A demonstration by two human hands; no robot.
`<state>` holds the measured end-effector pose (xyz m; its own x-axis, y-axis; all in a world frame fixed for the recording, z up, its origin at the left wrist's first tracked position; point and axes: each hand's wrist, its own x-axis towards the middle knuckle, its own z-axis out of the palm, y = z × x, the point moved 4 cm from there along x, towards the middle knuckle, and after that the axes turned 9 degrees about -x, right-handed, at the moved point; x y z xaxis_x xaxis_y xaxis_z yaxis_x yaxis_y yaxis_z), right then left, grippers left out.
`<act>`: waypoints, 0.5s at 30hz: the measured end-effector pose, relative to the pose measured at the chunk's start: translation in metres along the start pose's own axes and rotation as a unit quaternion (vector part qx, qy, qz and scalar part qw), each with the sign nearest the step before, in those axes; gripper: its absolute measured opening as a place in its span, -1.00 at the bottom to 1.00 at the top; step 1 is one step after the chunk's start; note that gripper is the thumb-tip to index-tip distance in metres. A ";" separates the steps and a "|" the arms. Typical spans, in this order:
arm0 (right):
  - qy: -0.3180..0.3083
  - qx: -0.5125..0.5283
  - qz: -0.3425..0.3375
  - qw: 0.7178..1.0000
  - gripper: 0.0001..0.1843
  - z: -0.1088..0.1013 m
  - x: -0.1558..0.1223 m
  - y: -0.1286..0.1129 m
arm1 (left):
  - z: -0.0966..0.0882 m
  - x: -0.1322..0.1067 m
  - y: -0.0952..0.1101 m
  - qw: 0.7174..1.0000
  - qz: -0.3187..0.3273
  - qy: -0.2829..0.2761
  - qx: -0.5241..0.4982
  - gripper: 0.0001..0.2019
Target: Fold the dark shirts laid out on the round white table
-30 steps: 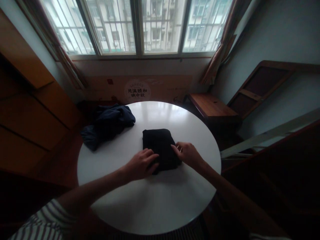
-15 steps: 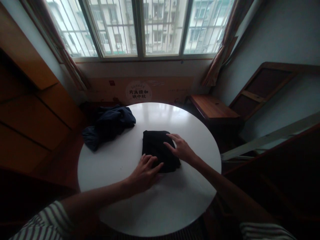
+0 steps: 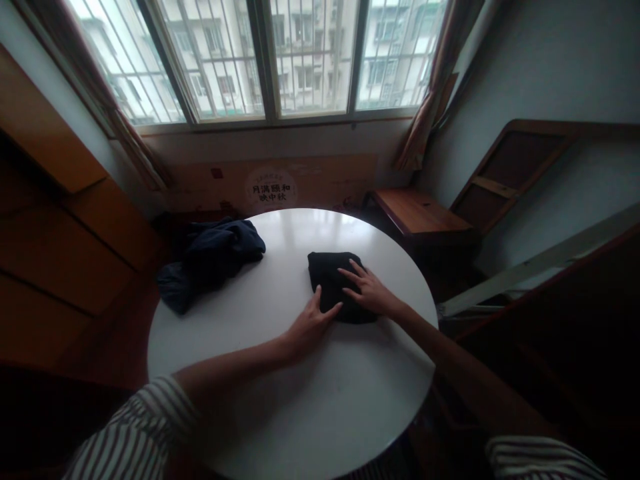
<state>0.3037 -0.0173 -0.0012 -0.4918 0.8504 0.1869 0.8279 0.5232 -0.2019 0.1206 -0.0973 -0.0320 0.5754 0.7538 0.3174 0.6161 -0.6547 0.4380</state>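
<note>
Under the right hand (image 3: pixel 369 292), spread flat and gripping nothing, lies the folded black cloth (image 3: pixel 327 273). Its long axis seems to run away from the wrist, though dim light blurs its edges. The left hand (image 3: pixel 311 325), also open, touches its near-left corner. Bare white table (image 3: pixel 300 400) opens behind both hands, and a dark blue heap (image 3: pixel 215 253) sits well left.

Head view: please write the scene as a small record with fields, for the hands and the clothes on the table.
left hand: open, fingertips at the near-left edge of the folded black cloth
right hand: open, lying flat on top of that cloth
table: round, white
dark blue garment: crumpled, at the table's far-left edge, apart from the cloth
</note>
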 end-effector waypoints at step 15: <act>-0.057 -0.152 0.131 0.978 -0.41 -0.050 0.016 0.139 | 0.070 0.139 0.055 0.999 0.027 -0.034 0.022 -0.50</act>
<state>0.4242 0.0663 0.0221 -0.2639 0.9630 0.0551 0.9631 0.2600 0.0695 0.2723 -0.0328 -0.0230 0.6421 0.7131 0.2814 0.6057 -0.6969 0.3840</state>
